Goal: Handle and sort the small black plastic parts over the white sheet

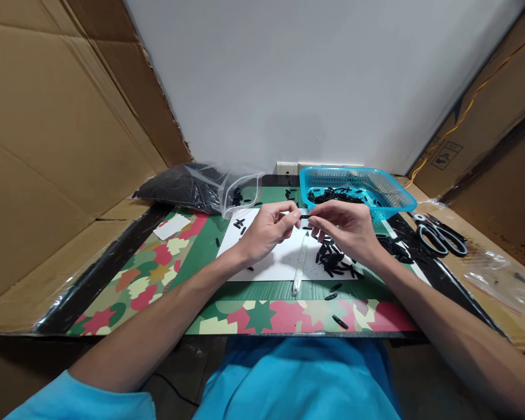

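Observation:
A small black piece [304, 217] is pinched at its left end by my left hand [273, 228] and at its right end by my right hand [347, 228]. Both hands hover over a white sheet [271, 262]. On the sheet, between the hands, lies a pale narrow tool [301, 265], its tip pointing away from me. A heap of slim black pieces [331, 259] lies below my right hand. A few more black pieces [240, 223] rest at the sheet's upper left.
A blue basket [396, 201] holding black pieces stands behind my right hand. At the back left lies a clear bag of black material [179, 188]. Scissors [440, 238] and a small plastic bag [499, 280] are on the right. Cardboard walls [61, 99] flank the table.

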The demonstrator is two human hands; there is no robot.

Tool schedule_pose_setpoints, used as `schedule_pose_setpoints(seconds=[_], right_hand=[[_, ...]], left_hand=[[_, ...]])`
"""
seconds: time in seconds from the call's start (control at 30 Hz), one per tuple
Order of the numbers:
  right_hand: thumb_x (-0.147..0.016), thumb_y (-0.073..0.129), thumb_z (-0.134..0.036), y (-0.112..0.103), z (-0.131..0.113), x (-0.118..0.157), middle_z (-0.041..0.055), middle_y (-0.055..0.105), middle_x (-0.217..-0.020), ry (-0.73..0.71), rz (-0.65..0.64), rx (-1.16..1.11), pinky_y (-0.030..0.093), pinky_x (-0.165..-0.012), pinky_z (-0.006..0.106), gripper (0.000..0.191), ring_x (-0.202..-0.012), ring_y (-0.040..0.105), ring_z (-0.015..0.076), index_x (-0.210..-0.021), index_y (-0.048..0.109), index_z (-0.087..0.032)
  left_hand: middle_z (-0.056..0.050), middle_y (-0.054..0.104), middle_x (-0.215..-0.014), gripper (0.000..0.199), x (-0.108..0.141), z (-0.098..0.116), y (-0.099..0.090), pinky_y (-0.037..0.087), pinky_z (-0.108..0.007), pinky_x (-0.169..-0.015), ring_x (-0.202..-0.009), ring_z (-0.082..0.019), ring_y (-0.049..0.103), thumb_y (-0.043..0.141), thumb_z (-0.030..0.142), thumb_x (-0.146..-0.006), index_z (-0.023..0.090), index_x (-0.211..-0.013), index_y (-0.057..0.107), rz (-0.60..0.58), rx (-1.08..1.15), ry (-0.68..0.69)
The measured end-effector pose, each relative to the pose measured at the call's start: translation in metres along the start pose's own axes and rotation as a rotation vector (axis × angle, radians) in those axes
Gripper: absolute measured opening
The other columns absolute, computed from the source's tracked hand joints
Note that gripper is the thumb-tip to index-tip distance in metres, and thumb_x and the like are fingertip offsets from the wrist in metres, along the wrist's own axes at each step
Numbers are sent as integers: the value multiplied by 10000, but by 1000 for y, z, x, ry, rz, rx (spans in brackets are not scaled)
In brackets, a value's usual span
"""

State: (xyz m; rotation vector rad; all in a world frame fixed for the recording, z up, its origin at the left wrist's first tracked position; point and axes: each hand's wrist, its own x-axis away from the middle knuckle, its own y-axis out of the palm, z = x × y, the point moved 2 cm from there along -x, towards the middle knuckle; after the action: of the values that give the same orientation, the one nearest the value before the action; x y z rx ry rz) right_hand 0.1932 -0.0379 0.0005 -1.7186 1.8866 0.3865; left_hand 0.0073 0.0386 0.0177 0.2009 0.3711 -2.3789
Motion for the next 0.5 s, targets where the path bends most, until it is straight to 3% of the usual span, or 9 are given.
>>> schedule_pose_setpoints(seconds=[0.4,0.5], right_hand=[[-958,786,-359,1,-4,-1,2,741,-747,-5,-3,58,625,-522,264,161,-593,712,137,-955,772,-199],[-982,755,-354,0,-4,-2,10,749,-775,7,-6,86,604,-536,251,160,-610,707,130,-971,767,-195]], left_hand=[[37,504,-649,380,1,-4,-1,275,-210,-501,-549,-70,388,645,499,-996,171,-805,624,-3,-18,7],[42,478,-623,423,-2,-5,-3,278,-214,-498,-538,-70,375,646,506,-982,177,-728,570,20,-48,7]])
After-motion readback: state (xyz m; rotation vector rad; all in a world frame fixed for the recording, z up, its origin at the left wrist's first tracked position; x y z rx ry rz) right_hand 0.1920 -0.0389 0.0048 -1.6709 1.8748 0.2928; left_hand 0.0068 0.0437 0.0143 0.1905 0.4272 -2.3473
